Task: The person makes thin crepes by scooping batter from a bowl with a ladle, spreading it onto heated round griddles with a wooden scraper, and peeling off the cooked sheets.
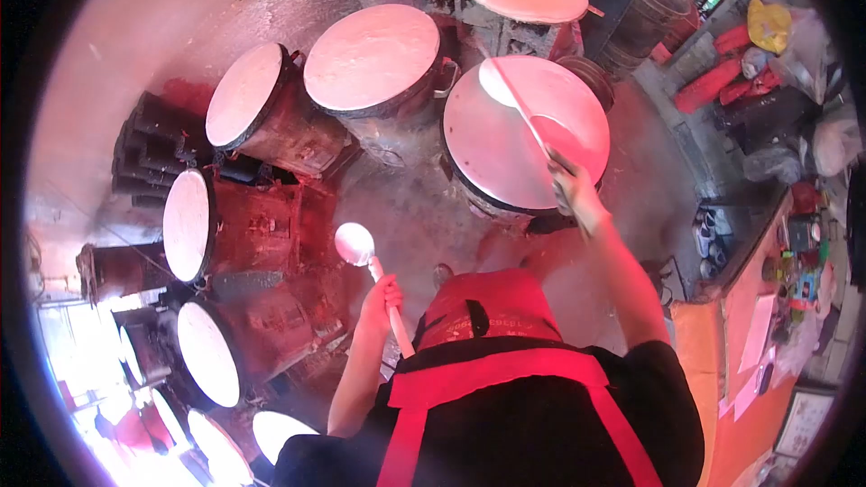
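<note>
My left hand is wrapped round the pale handle of a ladle, whose round white bowl points up and away from me. With my right hand I grip a long thin rod, which slants up and left across a large round vessel. That hand is over the vessel's near right part. The vessel's top looks pale and shiny, with a bright white patch at its far side and a pinkish round area near the rod. Glare hides what the rod's far end touches.
Several drum-like stoves with round pale tops, such as this one, curve round the left and back. Dark cylinders stand by the left wall. Bags and red items lie at the right, above an orange-sided counter with small goods.
</note>
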The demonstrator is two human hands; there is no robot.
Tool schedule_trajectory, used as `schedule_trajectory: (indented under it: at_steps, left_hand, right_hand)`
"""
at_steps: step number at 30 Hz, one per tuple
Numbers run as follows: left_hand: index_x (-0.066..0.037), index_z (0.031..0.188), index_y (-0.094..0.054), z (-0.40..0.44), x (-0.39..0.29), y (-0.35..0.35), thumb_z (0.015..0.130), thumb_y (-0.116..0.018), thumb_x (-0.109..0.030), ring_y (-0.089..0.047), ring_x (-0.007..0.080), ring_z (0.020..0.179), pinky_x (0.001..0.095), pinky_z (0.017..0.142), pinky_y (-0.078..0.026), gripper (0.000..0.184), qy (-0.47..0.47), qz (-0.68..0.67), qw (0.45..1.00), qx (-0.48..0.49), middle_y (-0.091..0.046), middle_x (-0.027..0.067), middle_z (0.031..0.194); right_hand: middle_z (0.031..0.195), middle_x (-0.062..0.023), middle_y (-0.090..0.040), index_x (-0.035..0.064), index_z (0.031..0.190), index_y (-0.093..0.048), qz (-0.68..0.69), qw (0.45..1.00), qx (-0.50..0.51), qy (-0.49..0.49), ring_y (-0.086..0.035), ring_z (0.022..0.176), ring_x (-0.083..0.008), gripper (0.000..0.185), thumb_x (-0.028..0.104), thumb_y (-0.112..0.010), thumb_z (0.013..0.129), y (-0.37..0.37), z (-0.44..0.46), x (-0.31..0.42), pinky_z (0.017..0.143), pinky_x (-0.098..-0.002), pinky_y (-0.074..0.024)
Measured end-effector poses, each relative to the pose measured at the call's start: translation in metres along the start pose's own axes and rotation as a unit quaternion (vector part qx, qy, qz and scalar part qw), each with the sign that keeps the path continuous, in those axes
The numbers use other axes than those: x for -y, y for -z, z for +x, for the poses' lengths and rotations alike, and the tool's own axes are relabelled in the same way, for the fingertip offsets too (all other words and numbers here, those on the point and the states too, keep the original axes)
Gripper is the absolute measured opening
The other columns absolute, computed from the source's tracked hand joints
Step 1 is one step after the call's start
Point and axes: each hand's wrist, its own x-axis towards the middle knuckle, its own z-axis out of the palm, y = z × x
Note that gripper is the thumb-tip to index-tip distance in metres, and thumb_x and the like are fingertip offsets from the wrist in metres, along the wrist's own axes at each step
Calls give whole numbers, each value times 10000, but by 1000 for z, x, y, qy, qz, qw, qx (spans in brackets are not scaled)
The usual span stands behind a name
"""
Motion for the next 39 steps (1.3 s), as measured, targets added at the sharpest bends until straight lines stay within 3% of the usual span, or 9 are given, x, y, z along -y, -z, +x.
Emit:
schedule_trajectory:
  at_steps: [2, 5, 11, 16, 19, 23, 31, 35, 39]
  left_hand:
    - [-90, 801, -468, 9, 13, 23, 953, -582, -124, -393, 68, 455, 194, 377, -333, 193, -12, -58, 998, -33, -414, -39, 610]
    - [-75, 808, -477, 11, 43, 44, 945, -589, -113, -419, 76, 480, 201, 395, -353, 181, -46, -89, 995, 22, -426, -25, 625]
    - [-20, 891, -543, -16, 122, -1, 917, -627, -119, -531, 166, 569, 290, 515, -476, 133, -132, -51, 983, -117, -520, 36, 678]
    - [-55, 1024, -596, -23, 157, -8, 890, -665, -191, -632, 230, 767, 362, 742, -568, 203, -133, 15, 983, -129, -608, 71, 872]
    - [-69, 1051, -606, -22, 155, 4, 888, -666, -195, -620, 229, 780, 361, 780, -568, 214, -124, 50, 983, -128, -602, 77, 926]
    - [-81, 1132, -621, -42, 164, -17, 886, -664, -193, -584, 200, 898, 353, 821, -566, 274, -187, 81, 967, -150, -560, 72, 1015]
    - [-26, 1076, -633, -102, 207, -80, 902, -641, -136, -575, 184, 871, 359, 870, -541, 206, -264, 96, 952, -119, -563, 50, 911]
    - [-14, 1166, -585, -101, 219, -40, 943, -587, -178, -587, 207, 994, 399, 941, -517, 277, -267, 141, 951, -66, -584, 68, 1017]
    - [-21, 1207, -573, -111, 215, -50, 960, -554, -184, -573, 201, 1044, 385, 981, -491, 297, -245, 211, 943, -74, -573, 77, 1108]
  right_hand:
    - [579, 91, -324, 158, 1437, -469, 33, 997, 70, 16, -290, 394, -51, 469, 215, -554, 979, 50, -20, -9, 358, -244, -207]
    - [616, 78, -452, 111, 1408, -503, 51, 984, -145, 86, -350, 427, -50, 455, 146, -582, 961, 111, 29, -64, 375, -232, -239]
    - [702, 106, -488, 90, 1344, -578, -83, 988, 7, 130, -353, 512, -14, 398, 168, -616, 956, 82, 98, -35, 443, -218, -269]
    - [665, 105, -460, 116, 1379, -549, -144, 977, 141, 72, -346, 500, -18, 439, 181, -619, 951, 91, 46, 0, 439, -225, -269]
    - [594, 77, -453, 143, 1413, -513, -110, 966, 232, 11, -325, 428, -50, 466, 155, -586, 953, 152, 44, -5, 391, -238, -261]
    - [534, 76, -363, 148, 1363, -555, -46, 998, 29, 25, -309, 376, -61, 409, 130, -563, 955, 158, 74, 8, 348, -250, -227]
    - [543, 67, -378, 193, 1390, -546, -66, 956, 277, -67, -325, 405, -52, 462, 67, -523, 946, 175, 66, 1, 378, -239, -249]
    - [565, 58, -424, 95, 1296, -598, -158, 977, 140, 11, -340, 401, -63, 412, 73, -481, 902, 191, 113, 1, 384, -230, -234]
    - [628, 55, -444, 57, 1153, -609, -166, 963, 204, 59, -318, 408, -66, 280, 108, -494, 903, 158, 113, -36, 383, -248, -226]
